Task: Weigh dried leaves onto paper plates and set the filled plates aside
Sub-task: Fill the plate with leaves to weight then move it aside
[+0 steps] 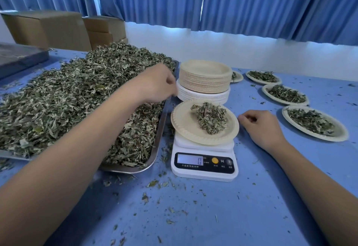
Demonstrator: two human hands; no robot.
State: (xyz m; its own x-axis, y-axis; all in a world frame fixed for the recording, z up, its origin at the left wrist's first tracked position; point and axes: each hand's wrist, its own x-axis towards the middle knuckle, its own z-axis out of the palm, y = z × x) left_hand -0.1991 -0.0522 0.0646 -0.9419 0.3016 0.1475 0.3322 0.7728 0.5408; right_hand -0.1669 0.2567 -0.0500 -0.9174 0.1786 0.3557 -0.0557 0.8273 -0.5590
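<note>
Blue table (213, 216) bears my right hand (261, 129), loosely curled and empty, just beside the plate (182, 121) of leaves (211, 117) on the scale (203, 170). My left hand (155, 83) hovers curled over the tray (157, 145) and its leaf heap (67, 98); I cannot tell whether it holds anything. Filled plates (285, 114) lie farther right.

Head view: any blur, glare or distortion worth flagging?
Head view: the left hand is motion-blurred above the tray; the right hand and the plate on the scale are sharp; the curtain hem bows from wide-angle distortion; light is even, bluish.
</note>
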